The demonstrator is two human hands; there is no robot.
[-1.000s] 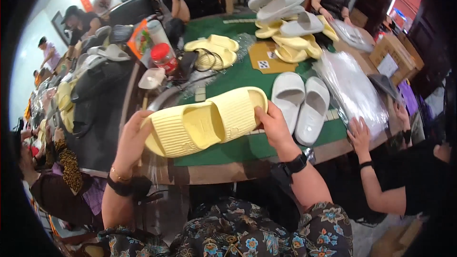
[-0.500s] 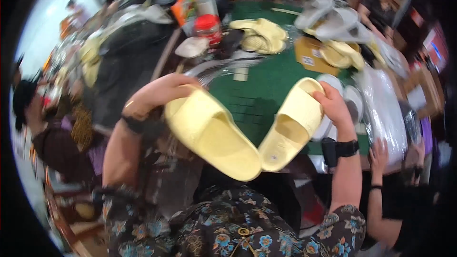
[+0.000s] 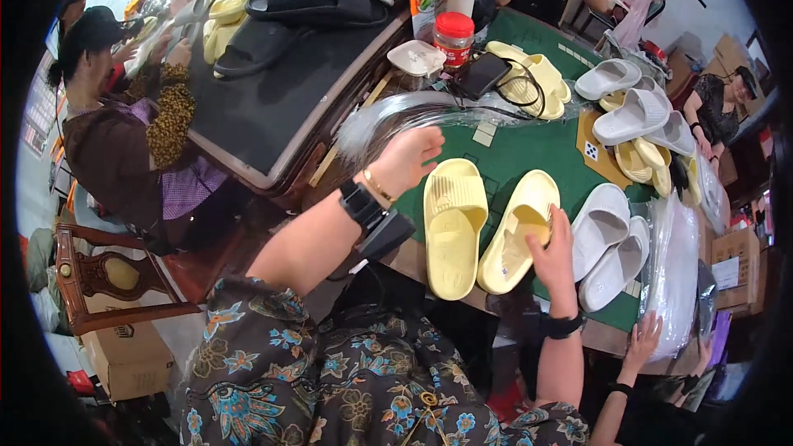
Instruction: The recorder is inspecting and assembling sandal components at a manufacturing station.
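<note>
Two pale yellow slide slippers lie side by side at the front edge of the green table, toes away from me. My right hand (image 3: 555, 254) grips the outer side of the right yellow slipper (image 3: 505, 260), thumb over its footbed. The left yellow slipper (image 3: 452, 239) lies untouched. My left hand (image 3: 406, 161) is empty, fingers loosely apart, above and left of that slipper, near a sheaf of clear plastic bags (image 3: 372, 128). A pair of grey slippers (image 3: 599, 227) sits just right of my right hand.
More yellow slippers (image 3: 545, 83) and grey slippers (image 3: 640, 116) lie farther back. A red-lidded jar (image 3: 453, 37) stands by a white tub (image 3: 415, 59). At right, another person's hand (image 3: 644, 339) touches a stack of plastic bags (image 3: 671, 281). Someone sits left by black slippers (image 3: 318, 4).
The yellow slippers were held up, one in each hand, and now rest on the table. My left hand has let go and moved right; the right hand stays on its slipper, lower.
</note>
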